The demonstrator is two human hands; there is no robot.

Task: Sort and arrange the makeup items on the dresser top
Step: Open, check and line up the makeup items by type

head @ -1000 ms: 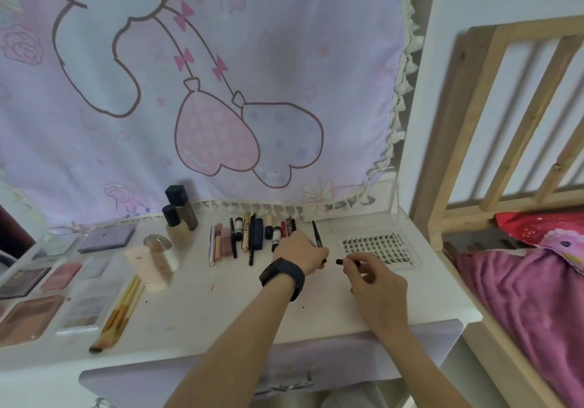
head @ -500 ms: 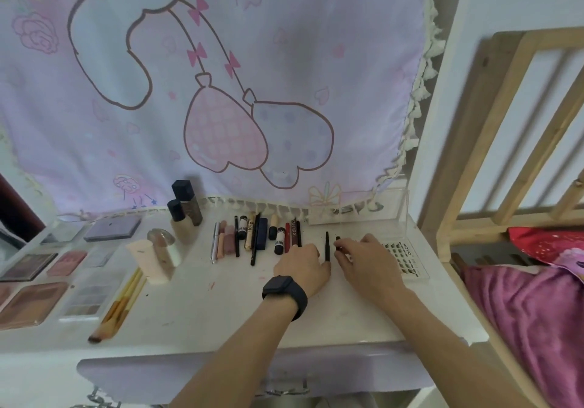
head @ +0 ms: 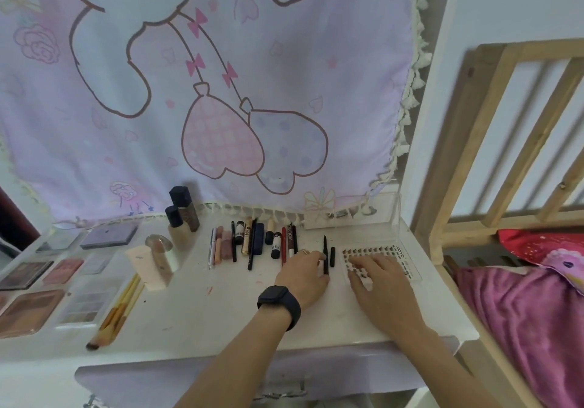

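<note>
A thin black eyeliner pencil (head: 325, 254) lies on the white dresser top (head: 221, 306), with its short black cap (head: 332, 256) lying just to its right. My left hand (head: 303, 276), with a black watch on the wrist, rests beside the pencil, fingers touching its lower end. My right hand (head: 376, 278) lies flat with straight fingers on the clear false-lash tray (head: 395, 254). A row of lipsticks, pencils and tubes (head: 252, 240) lies left of the pencil.
Foundation bottles (head: 181, 215) stand at the back. Palettes (head: 34, 284) and brushes (head: 118, 311) lie at the left. A sponge (head: 148, 264) stands mid-left. A clear acrylic stand (head: 350, 215) sits at the back right. A wooden bed frame (head: 493, 142) borders the right.
The pencil and its cap, held in my hands a second ago, now lie side by side on the dresser. My right hand has moved right onto the lash tray.
</note>
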